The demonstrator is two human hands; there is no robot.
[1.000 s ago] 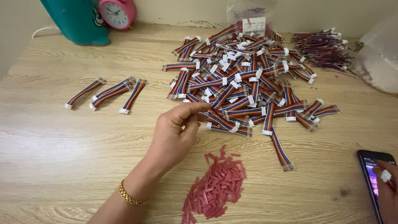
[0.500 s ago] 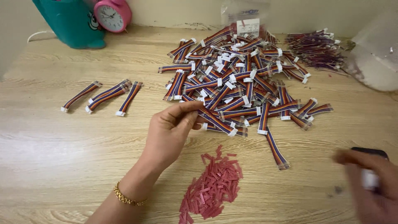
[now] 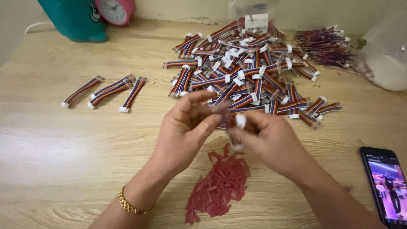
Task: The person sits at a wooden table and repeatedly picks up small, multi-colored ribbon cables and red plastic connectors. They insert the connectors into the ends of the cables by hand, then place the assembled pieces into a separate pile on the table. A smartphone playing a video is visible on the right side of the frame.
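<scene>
left hand [image 3: 186,127]: raised above the desk [image 3: 63,157] near its middle, fingers curled, grip closed on one end of a short ribbon cable [image 3: 229,121]; gold bracelet [image 3: 129,203] seen on the wrist.
right hand [image 3: 265,138]: met with the left hand, grip closed on the other end of the same cable; white connector [image 3: 241,120] seen between the fingertips.
held cable: striped, blurred, pinched between both hands just over the near edge of the big pile; finer detail cannot be told.
cable pile [image 3: 250,72]: large loose heap of the same striped cables with white connectors, spread from mid-desk toward the far edge.
red pieces [image 3: 220,186]: small heap of red bits lying on the desk directly below the hands, toward the near edge.
sorted cables [image 3: 106,90]: a few cables laid side by side, left of the pile, well apart from the hands.
dark wire bundle [image 3: 326,44]: thin purple-dark wires located at the far right, beside the pile.
phone [image 3: 388,182]: laid flat at the near right corner, screen lit, apart from the right hand.
clear bag [image 3: 383,55]: located at the far right edge.
teal object [image 3: 72,19]: placed at the far left corner, with a pink clock [image 3: 114,9] just beside it.
small packet [image 3: 256,19]: seen at the far edge behind the pile.
</scene>
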